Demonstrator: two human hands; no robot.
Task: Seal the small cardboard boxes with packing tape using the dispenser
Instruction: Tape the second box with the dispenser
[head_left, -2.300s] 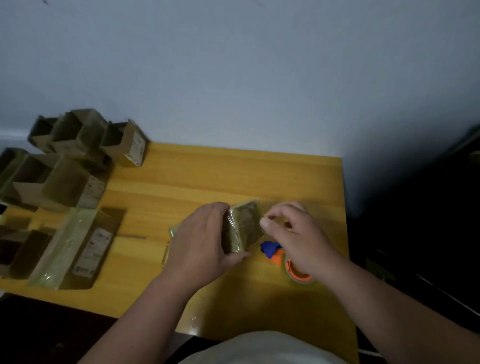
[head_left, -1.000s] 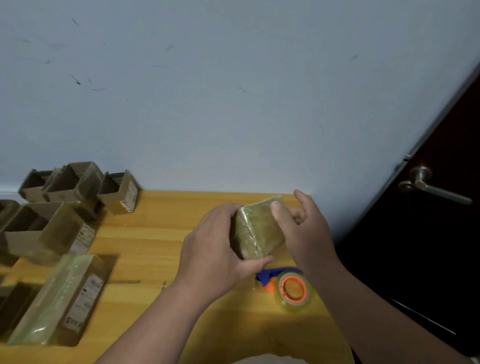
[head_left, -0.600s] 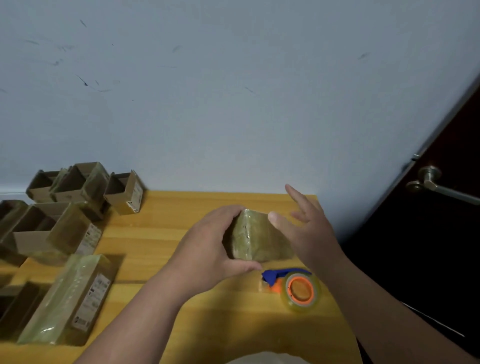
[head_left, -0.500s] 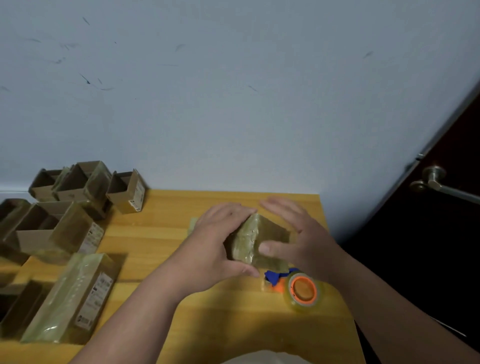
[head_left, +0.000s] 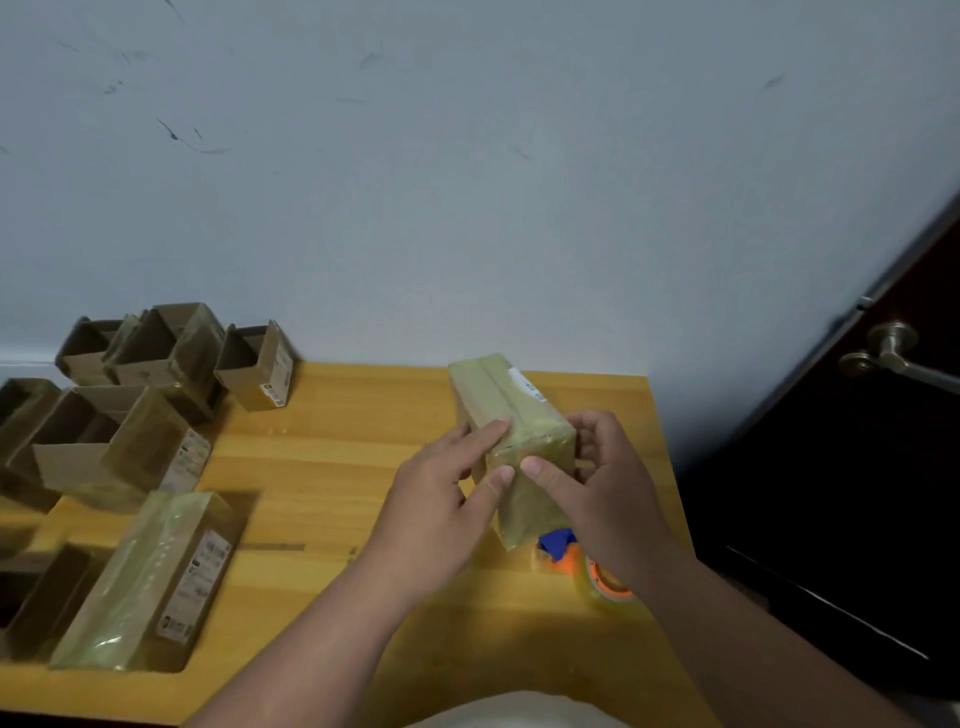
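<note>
1. Standing at the far left of the worktop (head_left: 332, 467), well apart from the held box, are several open cardboard boxes (head_left: 171, 353); a tape-wrapped box (head_left: 150, 577) lies nearer the front edge.
2. Left hand (head_left: 436, 504): fingers (head_left: 485, 434) extended, pressing the near left side of the held box.
3. Held box (head_left: 511, 410): tape-covered, raised and tilted above the worktop's right half.
4. Right hand (head_left: 608, 483): fingers curled round the box's right side, thumb on its near face.
5. Tape dispenser (head_left: 597, 566): on the worktop directly below the held box, partly hidden by the right wrist.
</note>
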